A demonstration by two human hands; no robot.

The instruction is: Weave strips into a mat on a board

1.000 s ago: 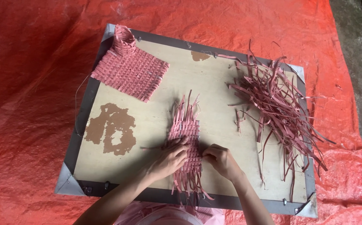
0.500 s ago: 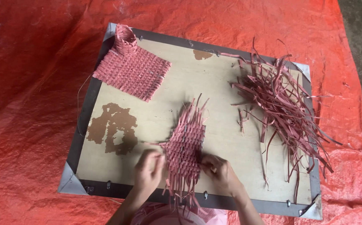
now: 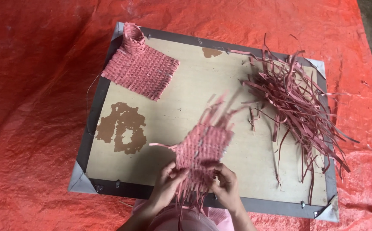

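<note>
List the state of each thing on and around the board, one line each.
Half-woven pink mat: lifted, blurred, loose ends sticking out.
Left hand: gripping its lower edge.
Right hand: gripping its lower edge.
Finished woven mat: flat, far-left corner.
Loose strips: tangled pile, right side.
Board: flat on the tarp, stained.

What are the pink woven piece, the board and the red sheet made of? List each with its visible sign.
Woven piece in hand: flat pink strips, matte, probably plastic or paper strapping; loose ends stay stiff and straight.
Board: light plywood or hardboard, dull, with brown patches where the surface has peeled; grey frame looks metal, with pale corner plates.
Red sheet: woven plastic tarpaulin, slightly glossy, creased.
</note>
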